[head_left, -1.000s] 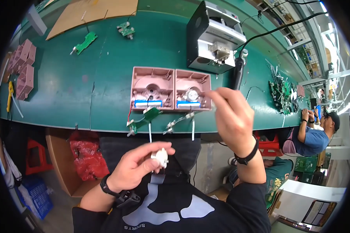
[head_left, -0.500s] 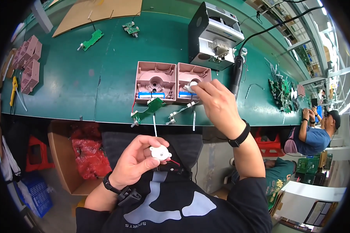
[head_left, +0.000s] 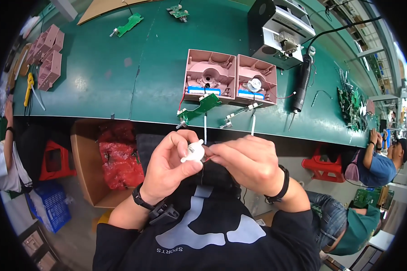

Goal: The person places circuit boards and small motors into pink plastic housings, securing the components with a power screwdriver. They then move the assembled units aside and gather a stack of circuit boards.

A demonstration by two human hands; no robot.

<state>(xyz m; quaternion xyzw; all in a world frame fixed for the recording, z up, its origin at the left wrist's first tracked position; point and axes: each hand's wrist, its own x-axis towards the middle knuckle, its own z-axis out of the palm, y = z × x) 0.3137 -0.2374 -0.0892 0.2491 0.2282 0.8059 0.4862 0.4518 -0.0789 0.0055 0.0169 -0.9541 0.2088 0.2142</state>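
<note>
My left hand (head_left: pixel 163 165) pinches a small white round part with two side ears (head_left: pixel 195 152) between thumb and fingers, above my lap. Its red wires (head_left: pixel 208 158) run to my right hand (head_left: pixel 251 162), whose thumb and fingertips are closed on them. Beyond my hands, two pink plastic housings (head_left: pixel 188 67) stand side by side on the bench, each with a blue cell inside. In the right housing lies a similar white round part (head_left: pixel 254 85); no such part shows in the left one. Green circuit boards (head_left: pixel 201 108) hang over the front edge, wired to the housings.
An electric screwdriver (head_left: pixel 304 81) lies right of the housings, below a black-and-silver machine (head_left: pixel 280 40). More pink housings (head_left: pixel 49 70) and a yellow-handled tool (head_left: pixel 29 88) lie at the left. A carton (head_left: pixel 83 167) with red bags is under the bench. Co-workers sit at both sides.
My right hand has left the right housing, where the white part now sits, and come back to the wires of the part in my left hand. The whole view has shifted.
</note>
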